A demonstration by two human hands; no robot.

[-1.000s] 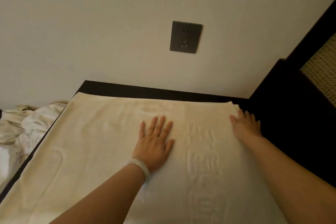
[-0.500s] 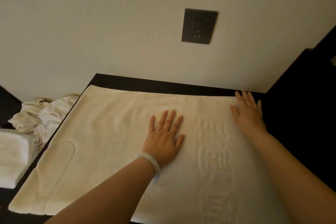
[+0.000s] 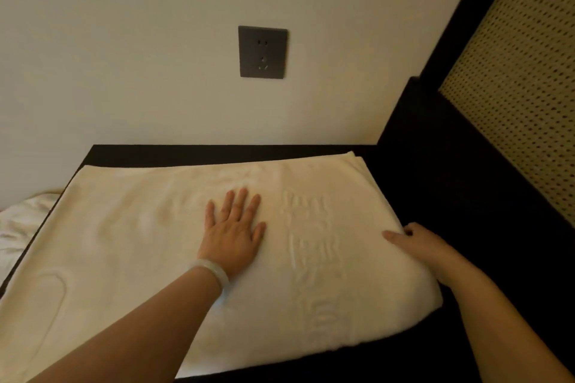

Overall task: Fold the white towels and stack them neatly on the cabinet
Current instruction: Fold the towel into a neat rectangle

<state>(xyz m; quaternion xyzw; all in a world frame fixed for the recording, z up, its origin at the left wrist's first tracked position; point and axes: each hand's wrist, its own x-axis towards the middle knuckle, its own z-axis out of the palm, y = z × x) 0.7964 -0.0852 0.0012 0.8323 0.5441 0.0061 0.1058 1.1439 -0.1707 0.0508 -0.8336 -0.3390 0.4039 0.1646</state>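
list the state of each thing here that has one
towel, lying flat on the cabinet
left hand, flat, pressing the towel
right hand, grips the towel's right edge, thumb on top
wall socket, nothing plugged in
crumpled cloth, unfolded, left of the cabinet

— Can you read the raised lettering on the white towel?
— No, it's too blurred. The towel's near-left corner also runs off the view's edge.
— And the right grip?
— Its fingers curl over the towel's right edge, with the tips out of sight.
— The cabinet?
— Mostly covered by the towel. The crumpled cloth on the left is cut off by the view's edge.
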